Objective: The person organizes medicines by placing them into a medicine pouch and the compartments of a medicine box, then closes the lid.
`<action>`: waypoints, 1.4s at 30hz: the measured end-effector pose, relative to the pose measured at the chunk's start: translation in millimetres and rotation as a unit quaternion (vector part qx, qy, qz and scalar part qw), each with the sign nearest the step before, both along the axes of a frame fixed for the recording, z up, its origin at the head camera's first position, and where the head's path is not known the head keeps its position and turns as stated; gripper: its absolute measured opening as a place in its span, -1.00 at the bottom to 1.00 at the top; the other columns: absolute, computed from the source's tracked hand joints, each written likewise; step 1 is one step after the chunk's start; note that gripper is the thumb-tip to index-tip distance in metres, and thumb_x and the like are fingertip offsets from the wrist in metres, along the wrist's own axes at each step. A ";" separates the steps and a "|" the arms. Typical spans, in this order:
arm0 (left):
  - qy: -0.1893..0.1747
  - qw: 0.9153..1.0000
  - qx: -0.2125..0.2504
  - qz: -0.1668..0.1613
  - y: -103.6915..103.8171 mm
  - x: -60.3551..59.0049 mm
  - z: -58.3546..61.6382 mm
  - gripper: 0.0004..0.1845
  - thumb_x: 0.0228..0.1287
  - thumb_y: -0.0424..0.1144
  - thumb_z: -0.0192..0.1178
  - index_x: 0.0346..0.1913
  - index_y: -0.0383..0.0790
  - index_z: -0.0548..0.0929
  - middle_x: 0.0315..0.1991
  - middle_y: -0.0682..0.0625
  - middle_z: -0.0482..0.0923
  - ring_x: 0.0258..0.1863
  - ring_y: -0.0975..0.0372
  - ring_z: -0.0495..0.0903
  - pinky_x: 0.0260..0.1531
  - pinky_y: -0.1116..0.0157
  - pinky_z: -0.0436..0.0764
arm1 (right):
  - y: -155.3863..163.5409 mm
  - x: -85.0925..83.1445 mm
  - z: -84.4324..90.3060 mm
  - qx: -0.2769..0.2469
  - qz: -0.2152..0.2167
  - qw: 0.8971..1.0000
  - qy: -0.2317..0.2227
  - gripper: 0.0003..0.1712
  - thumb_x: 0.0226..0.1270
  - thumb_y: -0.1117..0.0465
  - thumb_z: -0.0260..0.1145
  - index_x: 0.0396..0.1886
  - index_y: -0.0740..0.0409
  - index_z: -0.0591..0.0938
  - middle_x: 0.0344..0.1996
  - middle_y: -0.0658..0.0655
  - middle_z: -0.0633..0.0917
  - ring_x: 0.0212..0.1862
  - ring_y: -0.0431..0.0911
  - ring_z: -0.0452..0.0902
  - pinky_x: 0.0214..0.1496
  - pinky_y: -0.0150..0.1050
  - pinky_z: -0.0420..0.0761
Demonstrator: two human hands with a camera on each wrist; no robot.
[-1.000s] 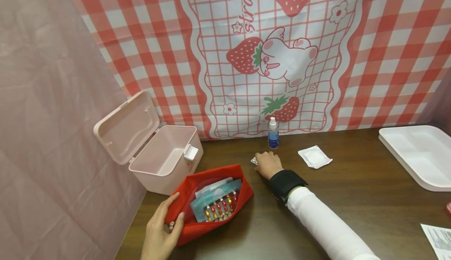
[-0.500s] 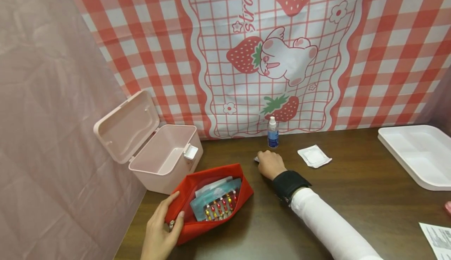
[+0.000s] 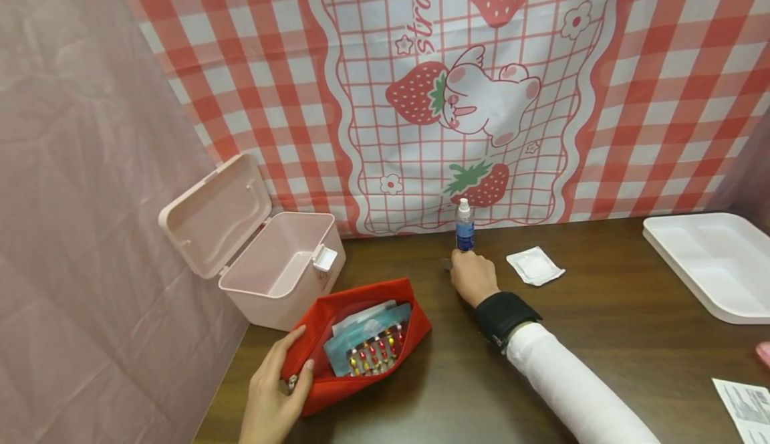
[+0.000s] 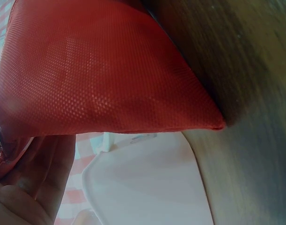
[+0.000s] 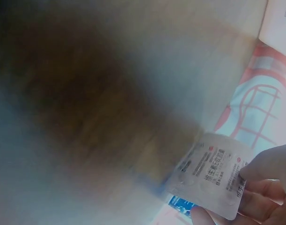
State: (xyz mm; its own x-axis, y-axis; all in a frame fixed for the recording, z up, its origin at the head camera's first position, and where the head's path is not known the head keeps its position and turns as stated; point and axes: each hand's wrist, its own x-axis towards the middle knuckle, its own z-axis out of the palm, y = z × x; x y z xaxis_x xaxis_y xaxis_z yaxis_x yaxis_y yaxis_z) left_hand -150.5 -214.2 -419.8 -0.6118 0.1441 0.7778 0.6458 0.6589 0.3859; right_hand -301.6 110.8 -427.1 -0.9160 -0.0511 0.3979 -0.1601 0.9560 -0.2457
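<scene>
Over the last second the right hand [image 3: 473, 277] has lifted a silver blister pack [image 5: 212, 174] off the table [image 3: 601, 323], fingers pinching it at 6 o'clock of the spray bottle [image 3: 464, 225], while the left hand [image 3: 273, 394] grips the open red pouch [image 3: 361, 347].

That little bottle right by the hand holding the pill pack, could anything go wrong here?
Possibly. The right hand pinches a pill pack close to the upright bottle, so a careless lift might tip it. The grip is only at the pack's corner, so it could slip. The left hand holds the red pouch open at one end only; the packs inside might slide out.
</scene>
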 end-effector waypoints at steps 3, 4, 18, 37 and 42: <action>-0.002 1.000 -0.003 0.005 -0.2 0.1 0.0 -0.37 -0.17 -0.53 0.28 0.12 -0.27 0.49 -0.08 -0.09 0.58 -0.11 0.26 0.55 -0.02 0.67 0.32 | 2.1 2.5 1.9 -0.003 -0.003 1.000 -0.004 -0.90 0.10 0.30 0.20 -0.49 0.29 0.53 -0.49 0.34 0.66 -0.51 0.21 0.59 -0.64 0.04 0.47; -0.003 1.000 -0.004 0.006 -0.2 0.2 0.0 -0.37 -0.17 -0.53 0.28 0.12 -0.26 0.49 -0.08 -0.08 0.58 -0.11 0.26 0.55 -0.03 0.66 0.32 | 2.7 3.3 2.5 -0.006 -0.004 1.000 -0.007 -0.90 0.10 0.30 0.19 -0.49 0.29 0.53 -0.50 0.34 0.66 -0.52 0.20 0.59 -0.65 0.03 0.46; -0.005 1.000 -0.003 0.007 -1.6 0.3 -2.3 -0.37 -0.17 -0.53 0.29 0.13 -0.25 0.49 -0.08 -0.07 0.58 -0.11 0.29 0.54 -0.03 0.67 0.32 | 10.2 26.3 20.5 -0.047 0.013 0.999 -0.022 -0.87 0.16 0.25 0.16 -0.54 0.19 0.53 -0.57 0.25 0.64 -0.57 0.13 0.56 -0.72 -0.05 0.37; 0.001 1.000 -0.001 -0.005 -0.1 -0.1 0.2 -0.37 -0.17 -0.54 0.28 0.13 -0.28 0.49 -0.06 -0.10 0.57 -0.04 0.32 0.52 0.02 0.66 0.31 | -10.6 93.1 75.0 -0.062 0.093 0.988 0.107 -0.93 0.16 0.29 0.21 -0.47 0.13 0.61 -0.65 0.01 0.60 -0.65 -0.19 0.40 -0.67 -0.25 0.37; 0.000 1.000 -0.001 -0.003 0.5 0.2 0.9 -0.37 -0.16 -0.54 0.27 0.13 -0.28 0.49 -0.07 -0.10 0.58 -0.06 0.31 0.53 0.01 0.67 0.31 | -20.5 112.1 86.9 -0.057 0.117 0.983 0.129 -0.95 0.13 0.31 0.23 -0.46 0.12 0.62 -0.63 0.00 0.61 -0.61 -0.21 0.42 -0.62 -0.27 0.40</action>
State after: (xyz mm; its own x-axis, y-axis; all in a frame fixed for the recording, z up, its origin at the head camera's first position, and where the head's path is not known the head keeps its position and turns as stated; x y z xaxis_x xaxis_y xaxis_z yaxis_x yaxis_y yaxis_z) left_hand -150.3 -213.7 -418.9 -0.6115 0.1491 0.7771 0.6495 0.6556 0.3852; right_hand -189.6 90.3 -340.2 -0.7527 -0.1908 0.6302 -0.4434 0.8544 -0.2708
